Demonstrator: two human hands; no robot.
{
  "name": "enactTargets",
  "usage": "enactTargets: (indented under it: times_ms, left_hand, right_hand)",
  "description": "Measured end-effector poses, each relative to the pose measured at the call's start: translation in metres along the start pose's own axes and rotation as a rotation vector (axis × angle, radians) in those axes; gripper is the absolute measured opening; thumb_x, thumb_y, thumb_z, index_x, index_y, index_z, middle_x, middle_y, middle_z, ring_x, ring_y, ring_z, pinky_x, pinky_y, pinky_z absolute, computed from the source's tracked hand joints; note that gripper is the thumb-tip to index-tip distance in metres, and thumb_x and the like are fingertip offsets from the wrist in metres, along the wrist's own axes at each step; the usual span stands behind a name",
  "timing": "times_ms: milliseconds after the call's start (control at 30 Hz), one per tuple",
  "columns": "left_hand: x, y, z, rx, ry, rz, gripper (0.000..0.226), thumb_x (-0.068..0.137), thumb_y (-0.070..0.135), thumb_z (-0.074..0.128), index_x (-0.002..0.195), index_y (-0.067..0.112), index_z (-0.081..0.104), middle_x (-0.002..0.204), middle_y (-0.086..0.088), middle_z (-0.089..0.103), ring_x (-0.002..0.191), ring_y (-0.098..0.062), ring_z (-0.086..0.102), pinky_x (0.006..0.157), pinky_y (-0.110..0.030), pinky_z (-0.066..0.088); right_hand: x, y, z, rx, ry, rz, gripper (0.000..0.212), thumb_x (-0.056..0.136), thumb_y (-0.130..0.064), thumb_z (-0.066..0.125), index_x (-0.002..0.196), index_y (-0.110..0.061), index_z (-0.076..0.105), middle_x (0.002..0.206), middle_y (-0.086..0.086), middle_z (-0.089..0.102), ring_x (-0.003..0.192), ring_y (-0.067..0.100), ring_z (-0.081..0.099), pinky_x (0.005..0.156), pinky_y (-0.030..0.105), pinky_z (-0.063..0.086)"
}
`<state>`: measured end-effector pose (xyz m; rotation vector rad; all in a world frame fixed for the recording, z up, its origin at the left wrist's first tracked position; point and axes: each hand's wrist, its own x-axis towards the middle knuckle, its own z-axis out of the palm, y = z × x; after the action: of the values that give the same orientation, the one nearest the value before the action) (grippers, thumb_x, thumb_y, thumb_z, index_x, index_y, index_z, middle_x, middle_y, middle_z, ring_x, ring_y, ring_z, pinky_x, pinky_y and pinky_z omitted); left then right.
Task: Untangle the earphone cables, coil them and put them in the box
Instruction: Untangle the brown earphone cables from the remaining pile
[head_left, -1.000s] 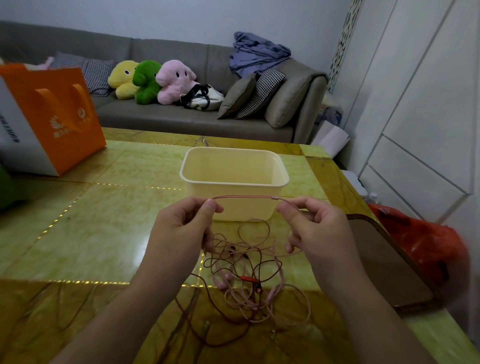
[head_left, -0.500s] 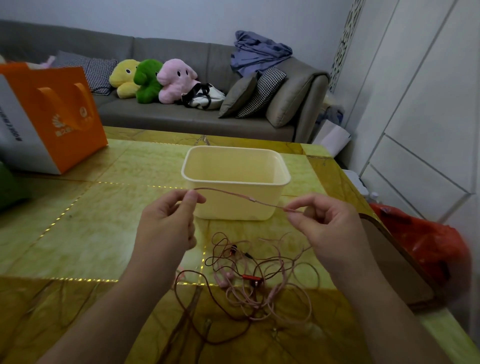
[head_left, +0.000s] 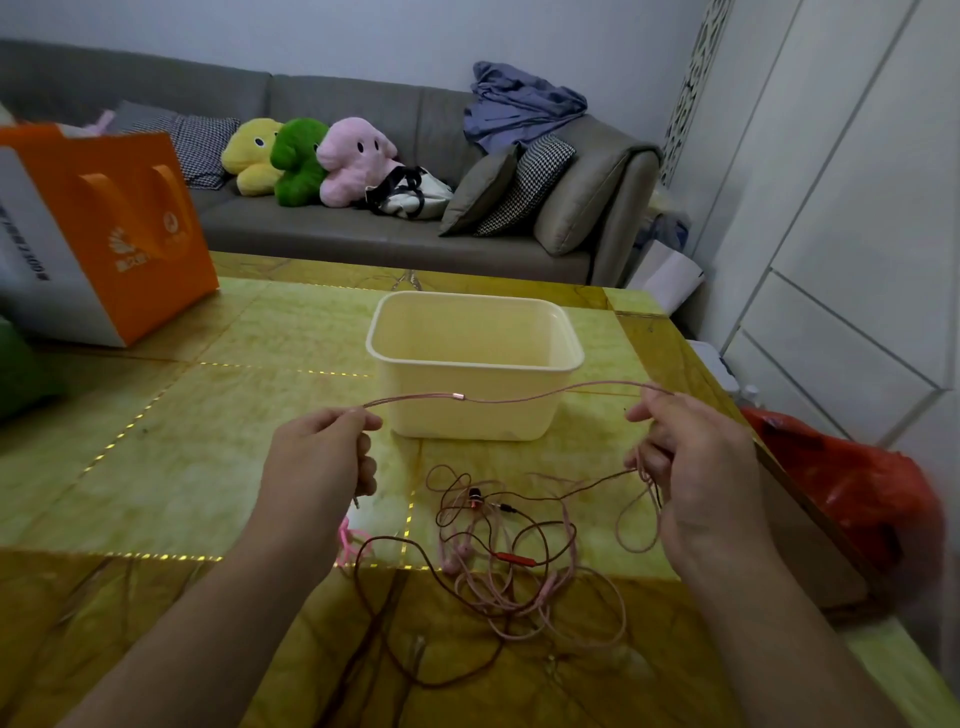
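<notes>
Left hand (head_left: 317, 457) and right hand (head_left: 696, 467) each pinch the pink earphone cable (head_left: 519, 399), stretched between them. It looks light, limp and snag-prone; better held near its metal splitter (head_left: 460, 397).

Box (head_left: 475, 364) mouth open, unobstructed from above — pink cable (head_left: 511, 397) stretched across its near side, between left hand (head_left: 317, 457) and right hand (head_left: 696, 467). Tangle of cables (head_left: 498, 545) on table (head_left: 182, 467) near box, between forearms. Orange bag (head_left: 104, 234) blocks far left corner. Bare tabletop left of box — free passage. Red plastic bag (head_left: 852, 499) beyond right edge.
</notes>
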<state>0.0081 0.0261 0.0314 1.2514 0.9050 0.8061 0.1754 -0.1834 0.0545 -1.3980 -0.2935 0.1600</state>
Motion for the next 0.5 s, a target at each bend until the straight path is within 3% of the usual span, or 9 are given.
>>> enactTargets:
  times_ms: [100,267,367,500]
  left_hand:
    - [0.003,0.003,-0.002,-0.052,-0.101,-0.065,0.020,0.098,0.006,0.056,0.095,0.001,0.076,0.063,-0.004,0.049,0.053,-0.019,0.044,0.058,-0.034,0.038]
    - [0.002,0.010,-0.004,-0.049,-0.237,-0.128,0.030,0.102,0.022,0.055,0.098,0.000,0.073,0.056,-0.001,0.043,0.046,-0.017,0.038,0.055,-0.031,0.034]
    - [0.001,0.012,-0.004,0.008,-0.345,-0.122,0.037,0.105,0.029,0.052,0.104,-0.002,0.073,0.057,-0.002,0.042,0.044,-0.017,0.035,0.052,-0.028,0.035]
    - [-0.017,0.019,-0.002,0.119,-0.619,-0.014,0.035,0.104,0.041,0.054,0.115,0.014,0.075,0.067,-0.008,0.054,0.051,-0.020,0.044,0.050,-0.029,0.042]
  right_hand:
    - [-0.002,-0.001,0.001,0.096,-0.134,-0.035,0.026,0.104,-0.015,0.056,0.082,-0.003,0.064,0.060,-0.002,0.029,0.054,0.016,0.032,0.060,0.039,0.044]
    - [-0.004,-0.005,0.004,0.141,-0.177,-0.013,0.037,0.110,-0.014,0.045,0.077,-0.006,0.058,0.061,0.000,0.027,0.051,0.016,0.025,0.048,0.030,0.031]
    - [-0.007,-0.005,0.005,0.086,-0.243,-0.028,0.035,0.112,-0.015,0.045,0.082,-0.003,0.061,0.062,0.004,0.023,0.053,0.019,0.020,0.049,0.031,0.020]
    - [-0.018,-0.006,0.012,-0.047,-0.395,-0.072,0.032,0.108,-0.023,0.053,0.086,-0.007,0.070,0.058,0.003,0.028,0.052,0.020,0.020,0.051,0.039,0.015]
